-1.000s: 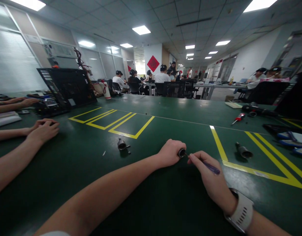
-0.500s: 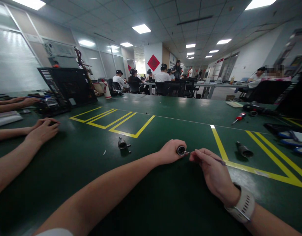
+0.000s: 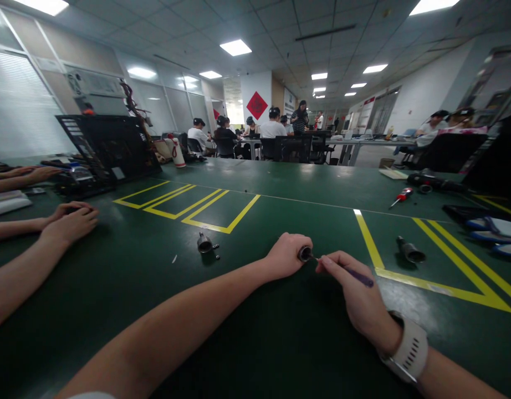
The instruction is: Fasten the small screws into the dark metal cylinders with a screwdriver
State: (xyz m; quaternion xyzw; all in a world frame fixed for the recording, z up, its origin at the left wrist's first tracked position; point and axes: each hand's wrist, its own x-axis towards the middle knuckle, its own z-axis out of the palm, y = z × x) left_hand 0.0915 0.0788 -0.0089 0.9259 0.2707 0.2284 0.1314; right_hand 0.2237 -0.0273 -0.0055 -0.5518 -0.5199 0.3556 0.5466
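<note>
My left hand (image 3: pixel 285 256) is wrapped round a hollow metal cylinder (image 3: pixel 304 254), its open end facing right. In my right hand (image 3: pixel 357 293) is a thin screwdriver with a dark purple handle (image 3: pixel 361 277), pinched near its shaft. The shaft points into the cylinder's opening; its tip is hidden. A similar cup-shaped metal part with a narrow stem (image 3: pixel 204 243) lies on the green table beyond my left forearm, with small metal nuts (image 3: pixel 217 256) beside it. Another such metal part (image 3: pixel 411 252) lies inside yellow tape lines on the right.
A red-handled screwdriver (image 3: pixel 402 197) and a black power tool (image 3: pixel 434 182) lie at the far right, near blue-and-white gloves (image 3: pixel 492 230). On the left are a co-worker's hands (image 3: pixel 70 224) and a black computer case (image 3: pixel 114 147). A white sliver (image 3: pixel 174 259) lies on the table.
The screwdriver's shaft shows less outside the cylinder, and more of its purple handle is visible. My right hand has shifted slightly left; my left hand keeps its grip. The view has shifted slightly.
</note>
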